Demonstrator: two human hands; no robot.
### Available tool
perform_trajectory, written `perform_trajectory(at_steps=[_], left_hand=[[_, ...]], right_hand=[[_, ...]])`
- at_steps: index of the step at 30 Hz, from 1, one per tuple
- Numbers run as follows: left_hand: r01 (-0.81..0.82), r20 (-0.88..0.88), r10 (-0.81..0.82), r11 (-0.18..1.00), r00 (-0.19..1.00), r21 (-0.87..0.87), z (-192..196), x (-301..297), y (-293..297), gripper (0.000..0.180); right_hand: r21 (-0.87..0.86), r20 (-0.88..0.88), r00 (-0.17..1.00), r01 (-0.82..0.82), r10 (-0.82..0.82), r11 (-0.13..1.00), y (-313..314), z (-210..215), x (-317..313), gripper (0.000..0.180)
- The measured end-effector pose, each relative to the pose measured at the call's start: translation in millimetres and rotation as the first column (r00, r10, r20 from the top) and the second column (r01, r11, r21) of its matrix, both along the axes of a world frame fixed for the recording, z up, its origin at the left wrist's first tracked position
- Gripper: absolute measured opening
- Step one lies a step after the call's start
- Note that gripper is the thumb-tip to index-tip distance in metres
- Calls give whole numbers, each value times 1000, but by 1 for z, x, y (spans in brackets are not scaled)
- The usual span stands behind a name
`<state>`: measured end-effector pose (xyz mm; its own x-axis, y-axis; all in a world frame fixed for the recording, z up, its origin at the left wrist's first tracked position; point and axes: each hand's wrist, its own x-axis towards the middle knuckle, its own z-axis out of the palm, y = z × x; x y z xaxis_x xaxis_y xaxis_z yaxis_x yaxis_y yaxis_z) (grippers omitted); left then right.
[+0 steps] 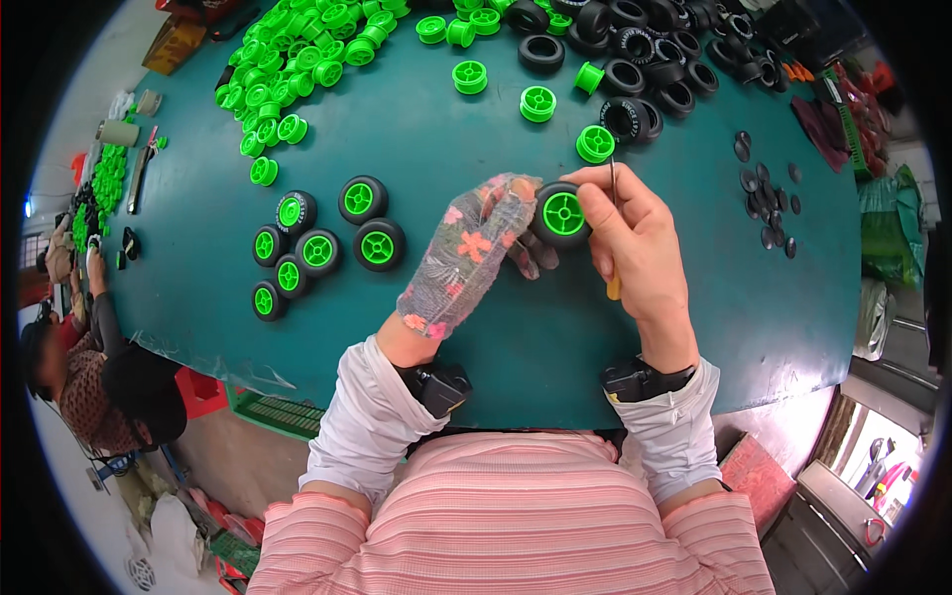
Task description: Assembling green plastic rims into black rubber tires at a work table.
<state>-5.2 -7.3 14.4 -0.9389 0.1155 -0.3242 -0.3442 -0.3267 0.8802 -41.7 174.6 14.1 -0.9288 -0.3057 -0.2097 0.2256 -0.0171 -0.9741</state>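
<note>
In a flowered glove with bare fingertips, my left hand (468, 253) is closed on the left side of a small toy wheel (563, 214), a black tyre with a green spoked rim. My bare right hand (638, 233) is closed round a thin metal tool (614, 180) with a yellow handle (614, 287). Its thumb and forefinger are against the wheel's right edge. The tool's shaft points away from me, and its tip is too fine to make out. Several wheels with tyres on, such as this wheel (377, 244), lie left of my hands. One loose green rim (596, 145) lies just beyond the right hand.
A heap of green rims (288, 69) covers the far left of the green table (446, 367). Loose black tyres (645, 59) are piled at the far right. Several dark discs (769, 203) are scattered on the right. Another person (89, 377) works at the left end.
</note>
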Motion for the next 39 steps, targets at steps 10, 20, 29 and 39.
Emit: perform_trajectory(at_steps=[10,20,29,39], left_hand=[[-64,-43,60,994,997,-91,-2,0,-1,40],[-367,-663,-41,807,748,-463,-17,-1,13,46],[146,-4,-154,932,988,332,-1,2,-14,74],[-34,51,28,992,998,118,-1,5,3,53]], right_hand=[[-199,138,989,-24,53,980,7,-5,-4,31],[-219,131,990,-21,51,975,10,-7,-5,28],[-66,28,998,55,-54,996,9,2,-4,20],[206,-192,981,75,-35,976,1,-7,-1,24]])
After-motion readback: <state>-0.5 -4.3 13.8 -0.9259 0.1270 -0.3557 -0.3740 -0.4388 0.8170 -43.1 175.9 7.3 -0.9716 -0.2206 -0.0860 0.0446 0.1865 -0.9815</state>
